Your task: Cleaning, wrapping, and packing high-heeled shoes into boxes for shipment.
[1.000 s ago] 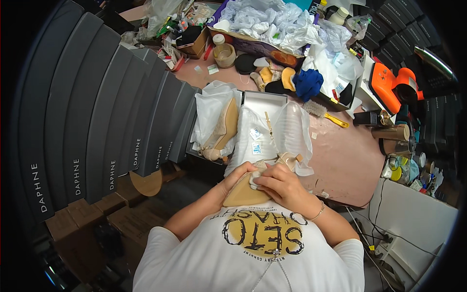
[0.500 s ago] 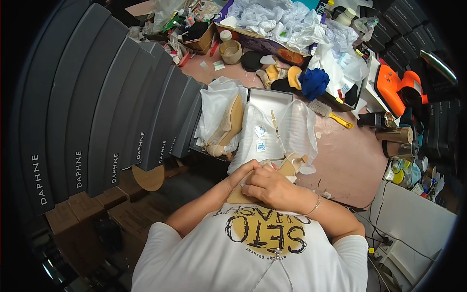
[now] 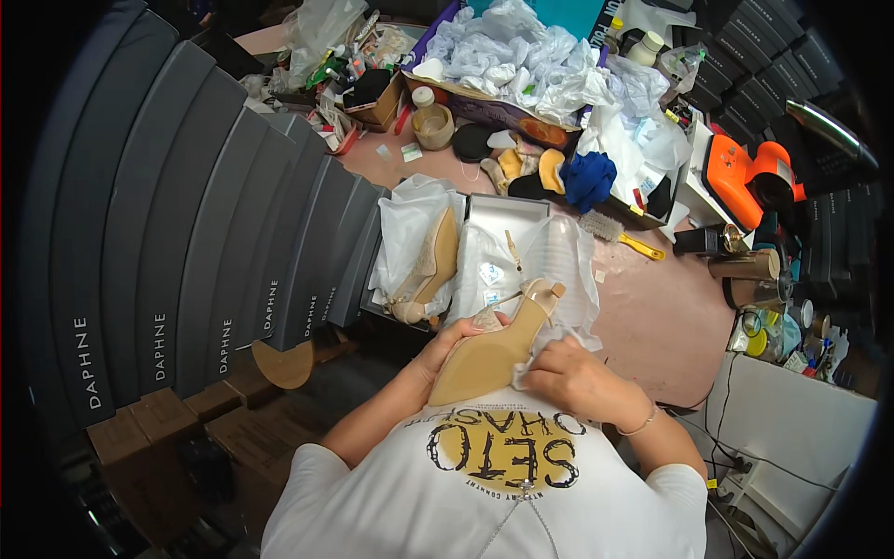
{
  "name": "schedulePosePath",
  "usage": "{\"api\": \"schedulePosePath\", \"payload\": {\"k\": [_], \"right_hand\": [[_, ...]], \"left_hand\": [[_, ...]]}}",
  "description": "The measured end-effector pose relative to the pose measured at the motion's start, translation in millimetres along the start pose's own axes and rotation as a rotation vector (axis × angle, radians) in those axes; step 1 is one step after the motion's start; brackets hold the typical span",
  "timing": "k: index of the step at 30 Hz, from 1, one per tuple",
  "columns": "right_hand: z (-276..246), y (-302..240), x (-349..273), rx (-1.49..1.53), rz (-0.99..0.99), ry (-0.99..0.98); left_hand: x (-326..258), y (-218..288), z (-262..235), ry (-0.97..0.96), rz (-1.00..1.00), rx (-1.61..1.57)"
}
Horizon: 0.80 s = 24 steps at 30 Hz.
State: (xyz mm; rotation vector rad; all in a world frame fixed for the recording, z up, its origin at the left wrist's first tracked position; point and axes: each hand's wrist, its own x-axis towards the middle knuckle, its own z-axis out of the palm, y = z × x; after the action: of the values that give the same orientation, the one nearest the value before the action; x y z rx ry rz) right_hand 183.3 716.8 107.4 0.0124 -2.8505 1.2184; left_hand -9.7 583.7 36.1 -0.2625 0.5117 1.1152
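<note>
My left hand [image 3: 440, 348] is closed around a beige high-heeled shoe [image 3: 480, 359], whose tan sole faces up and whose heel points away from me. Close to my chest, on the shoe's right edge, my right hand [image 3: 579, 380] pinches a small whitish cloth or tissue [image 3: 523, 371]. Its fingertips are partly hidden. Just beyond the shoe, an open shoebox [image 3: 507, 207] holds white wrapping paper [image 3: 570, 265] and small printed packets [image 3: 490, 273]. The matching shoe [image 3: 436, 259] lies on its side in white paper at the box's left, a gold-toned strap [image 3: 513, 250] at its right.
Stacked dark grey shoeboxes [image 3: 158, 224] rise on the left. On the pink table [image 3: 652, 317] lie a yellow-handled brush [image 3: 641, 245], a blue cloth [image 3: 589, 179] and a jar [image 3: 432, 126]. A purple carton [image 3: 484, 101] of crumpled paper stands behind; an orange device [image 3: 733, 182] is at right.
The shoe has come up into fuller view, its sole now uncovered. My right hand has moved right, away from my left hand, with the whitish piece in its fingers.
</note>
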Motion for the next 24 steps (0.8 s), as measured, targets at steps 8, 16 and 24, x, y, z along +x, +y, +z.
{"api": "schedulePosePath", "payload": {"k": [8,16,24], "right_hand": [[-4.4,2.2,-5.3,0.231,0.155,0.373],[14.7,3.4,29.5,-0.112,-0.044,0.449],[8.3,46.0,35.7,0.134,0.199,0.474]], "left_hand": [[6.7,32.2,21.9,-0.145,0.233,0.231],[8.8,22.8,30.3,-0.106,0.232,0.305],[-18.1,44.9,-15.4,-0.053,0.482,0.171]]}}
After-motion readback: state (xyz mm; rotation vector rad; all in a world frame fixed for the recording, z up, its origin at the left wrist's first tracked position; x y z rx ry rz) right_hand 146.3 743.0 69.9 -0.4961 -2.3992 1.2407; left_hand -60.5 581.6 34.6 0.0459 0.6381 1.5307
